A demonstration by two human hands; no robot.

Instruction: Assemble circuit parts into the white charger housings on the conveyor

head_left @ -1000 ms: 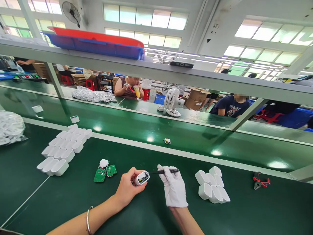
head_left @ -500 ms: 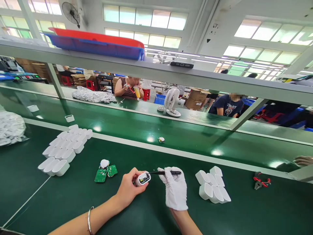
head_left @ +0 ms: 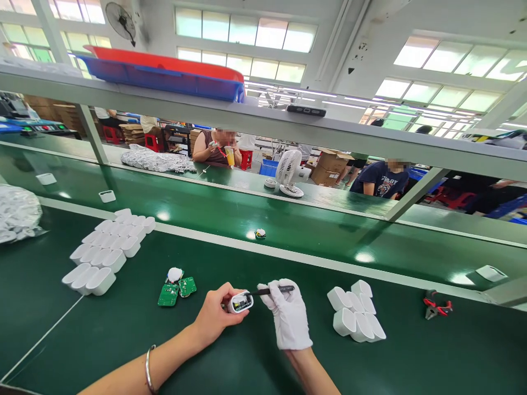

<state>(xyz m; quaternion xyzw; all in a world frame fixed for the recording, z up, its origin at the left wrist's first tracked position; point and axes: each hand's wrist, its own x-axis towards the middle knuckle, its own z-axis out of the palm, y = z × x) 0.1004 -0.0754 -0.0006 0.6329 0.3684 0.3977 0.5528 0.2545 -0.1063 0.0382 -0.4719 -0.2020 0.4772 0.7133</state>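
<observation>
While left hand [head_left: 216, 315] pinches white housing [head_left: 240, 302], gloved right hand [head_left: 288, 315] grips black tweezers [head_left: 275, 289]; tweezer print unreadable.

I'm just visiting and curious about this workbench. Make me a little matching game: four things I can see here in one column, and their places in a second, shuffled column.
Things:
1. small white housing
2. green circuit boards
3. red-handled pliers
4. black tweezers

Places:
A. lying far right on the green mat
B. pinched in the bare left hand
C. held in the gloved right hand
D. lying on the mat left of both hands

Pairs: 1-B, 2-D, 3-A, 4-C
</observation>
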